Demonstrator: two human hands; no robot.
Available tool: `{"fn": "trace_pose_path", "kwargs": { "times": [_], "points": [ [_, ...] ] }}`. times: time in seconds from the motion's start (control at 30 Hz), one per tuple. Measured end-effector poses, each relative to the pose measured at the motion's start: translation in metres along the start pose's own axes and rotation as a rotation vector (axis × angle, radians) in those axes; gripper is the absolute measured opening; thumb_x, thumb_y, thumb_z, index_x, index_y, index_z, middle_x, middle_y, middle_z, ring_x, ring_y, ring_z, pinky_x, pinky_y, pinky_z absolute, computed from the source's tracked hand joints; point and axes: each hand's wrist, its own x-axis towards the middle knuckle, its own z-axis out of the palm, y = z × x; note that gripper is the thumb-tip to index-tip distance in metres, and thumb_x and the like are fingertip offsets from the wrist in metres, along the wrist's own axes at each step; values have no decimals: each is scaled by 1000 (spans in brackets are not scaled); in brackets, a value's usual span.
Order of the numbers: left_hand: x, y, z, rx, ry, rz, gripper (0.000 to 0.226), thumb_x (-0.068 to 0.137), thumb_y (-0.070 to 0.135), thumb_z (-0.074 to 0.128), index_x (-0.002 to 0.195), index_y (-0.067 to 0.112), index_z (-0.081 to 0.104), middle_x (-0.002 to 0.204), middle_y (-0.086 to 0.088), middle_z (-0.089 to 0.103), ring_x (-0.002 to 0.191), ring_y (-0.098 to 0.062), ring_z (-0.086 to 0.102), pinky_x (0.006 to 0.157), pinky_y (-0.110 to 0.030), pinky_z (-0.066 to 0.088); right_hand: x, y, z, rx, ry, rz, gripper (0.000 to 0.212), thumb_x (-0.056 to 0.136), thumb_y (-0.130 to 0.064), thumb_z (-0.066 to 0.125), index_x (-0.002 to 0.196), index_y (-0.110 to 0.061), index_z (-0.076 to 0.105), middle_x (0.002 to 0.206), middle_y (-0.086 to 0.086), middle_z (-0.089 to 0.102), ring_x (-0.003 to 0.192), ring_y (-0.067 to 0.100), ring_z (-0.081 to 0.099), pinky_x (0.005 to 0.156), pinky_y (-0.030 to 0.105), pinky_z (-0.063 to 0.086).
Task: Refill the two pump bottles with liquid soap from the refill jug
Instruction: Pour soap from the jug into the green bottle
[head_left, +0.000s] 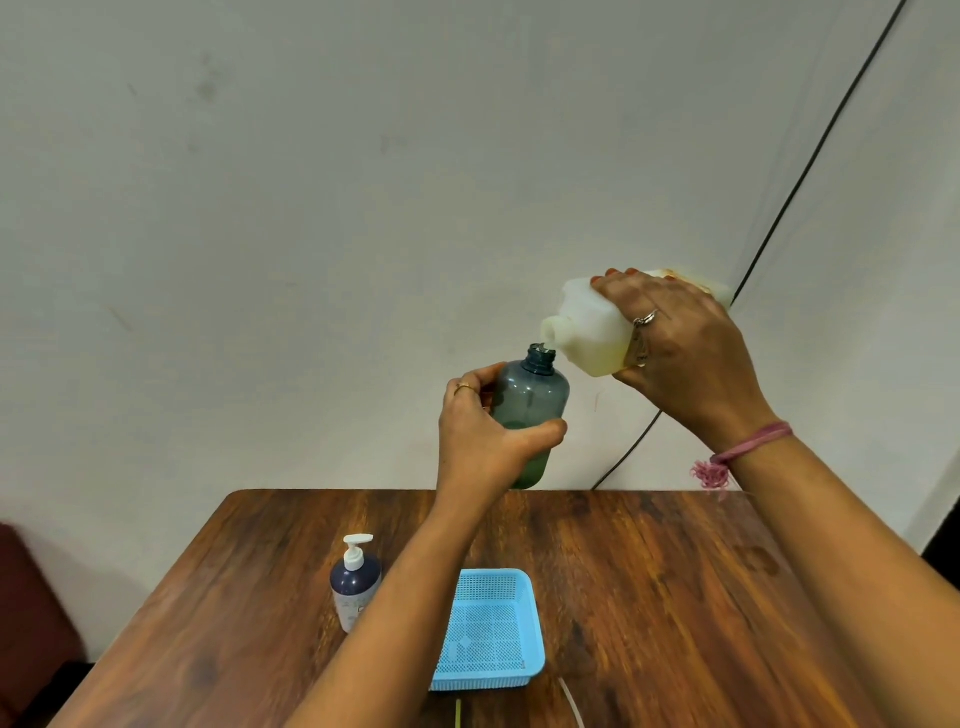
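My left hand (483, 436) grips a grey-blue translucent bottle (530, 400) with no pump on it, held upright in the air above the table's far edge. Greenish liquid fills its lower part. My right hand (685, 353) holds the white refill jug (582, 327) tipped over to the left, its spout right at the bottle's open neck. A second bottle (356, 587), dark blue with a white pump on top, stands on the table at the left.
A light blue mesh basket (535, 660) lies on the wooden table (675, 597) near the middle front. A thin white tube (571, 699) shows at the front edge. A black cable (810, 161) runs down the wall behind.
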Motion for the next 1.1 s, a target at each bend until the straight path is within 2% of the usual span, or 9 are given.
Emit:
{"fn": "trace_pose_path", "kwargs": {
  "times": [0.23, 0.5, 1.1],
  "points": [
    [0, -1, 0, -17, 2, -1, 73, 56, 22, 88, 112, 34, 43, 120, 6, 51, 99, 1, 52, 75, -14, 47, 0, -1, 0, -4, 11, -14, 76, 63, -13, 86, 131, -8, 53, 129, 14, 60, 117, 34, 58, 100, 48, 43],
    [2, -1, -1, -12, 4, 2, 74, 57, 21, 88, 113, 34, 43, 120, 6, 50, 98, 2, 51, 72, -11, 45, 2, -1, 0, -9, 15, -19, 75, 64, -14, 86, 131, -8, 52, 129, 14, 60, 117, 34, 58, 100, 49, 44],
    [3, -6, -1, -23, 7, -5, 74, 55, 22, 89, 112, 35, 43, 119, 7, 51, 99, 1, 52, 74, -13, 47, 1, -2, 2, -14, 21, -30, 74, 64, -13, 86, 131, -8, 53, 128, 14, 60, 117, 34, 58, 99, 49, 45]
  ]
}}
